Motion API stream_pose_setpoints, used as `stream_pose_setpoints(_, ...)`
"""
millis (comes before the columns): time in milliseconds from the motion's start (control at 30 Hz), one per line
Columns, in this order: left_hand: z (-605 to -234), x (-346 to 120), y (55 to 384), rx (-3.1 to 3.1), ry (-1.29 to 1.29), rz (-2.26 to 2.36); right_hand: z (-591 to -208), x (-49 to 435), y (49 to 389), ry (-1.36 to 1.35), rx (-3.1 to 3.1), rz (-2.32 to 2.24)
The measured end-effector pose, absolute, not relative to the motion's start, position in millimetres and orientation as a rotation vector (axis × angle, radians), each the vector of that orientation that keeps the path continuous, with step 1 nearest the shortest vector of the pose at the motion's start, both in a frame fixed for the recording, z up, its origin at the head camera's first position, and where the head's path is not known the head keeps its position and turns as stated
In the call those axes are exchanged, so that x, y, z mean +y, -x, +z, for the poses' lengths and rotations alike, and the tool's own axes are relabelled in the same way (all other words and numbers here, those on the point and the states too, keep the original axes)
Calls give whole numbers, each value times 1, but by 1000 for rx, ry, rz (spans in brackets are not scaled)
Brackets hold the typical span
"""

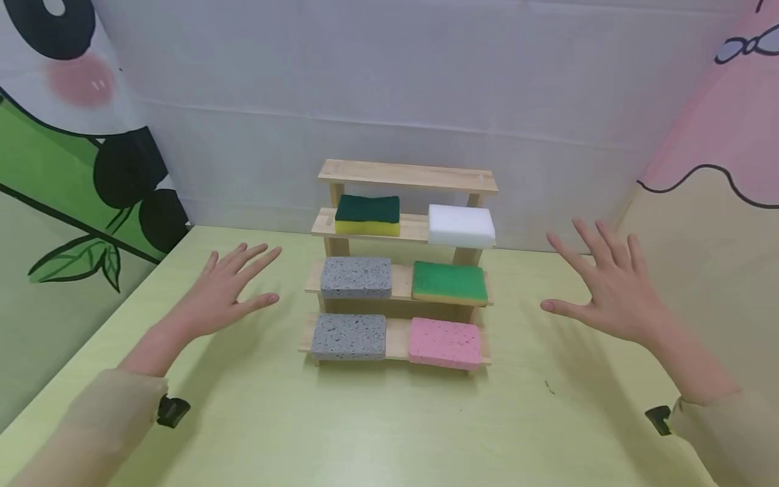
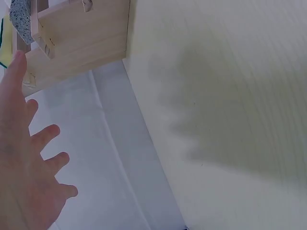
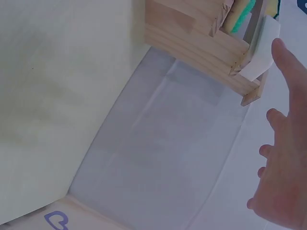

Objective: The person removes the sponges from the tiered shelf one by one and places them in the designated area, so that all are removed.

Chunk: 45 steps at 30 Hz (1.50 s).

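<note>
Between my two hands stands a stepped wooden rack [image 1: 408, 174] with several sponges on its lower tiers. A dark green and yellow sponge [image 1: 368, 216] and a white sponge [image 1: 461, 226] share the second tier. Below them lie a grey speckled sponge [image 1: 356, 277] and a green sponge [image 1: 449, 282]. The bottom tier bears another grey sponge [image 1: 349, 337] and a pink sponge [image 1: 445, 342]. My left hand [image 1: 222, 297], fingers spread, hovers over the table left of the rack, holding nothing. On the other side my right hand [image 1: 615, 291] is likewise spread and holds nothing.
The rack stands on a pale yellow-green table [image 1: 395, 426]. Behind it hangs a white cloth [image 1: 389, 81]. Printed panels rise at both sides, a green one [image 1: 55, 155] on the left and a pink one [image 1: 724, 122] on the right.
</note>
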<state>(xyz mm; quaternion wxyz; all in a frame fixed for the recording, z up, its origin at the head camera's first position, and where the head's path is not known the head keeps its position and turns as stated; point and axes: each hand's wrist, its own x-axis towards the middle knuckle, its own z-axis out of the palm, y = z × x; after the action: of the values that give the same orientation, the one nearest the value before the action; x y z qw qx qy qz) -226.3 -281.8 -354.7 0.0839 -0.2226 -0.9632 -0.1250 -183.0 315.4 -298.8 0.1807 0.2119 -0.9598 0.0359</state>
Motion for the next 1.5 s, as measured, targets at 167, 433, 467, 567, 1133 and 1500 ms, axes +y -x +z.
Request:
stream_pose_setpoints(167, -353, -271, 233, -2869, 656, -439, -287, 306, 190, -616, -2702, 84)
stream_pose_setpoints(433, -357, -259, 239, -2908, 608, -595, -276, 292, 198, -625, -2709, 70)
stream_pose_setpoints(467, -358, -257, 239, -2913, 596, -619, -275, 291, 200, -628, -2707, 71)
stream_pose_setpoints(567, -360, -255, 237, -2918, 579, -691, -270, 285, 203, -641, -2700, 72)
stream_pose_setpoints(1133, -380, -235, 236, -2750, 666, -1015, -250, 255, 216, -695, -2663, 62)
stream_pose_setpoints(1500, -392, -219, 227, -2697, 671, -1110, -245, 235, 219, -709, -2662, 60)
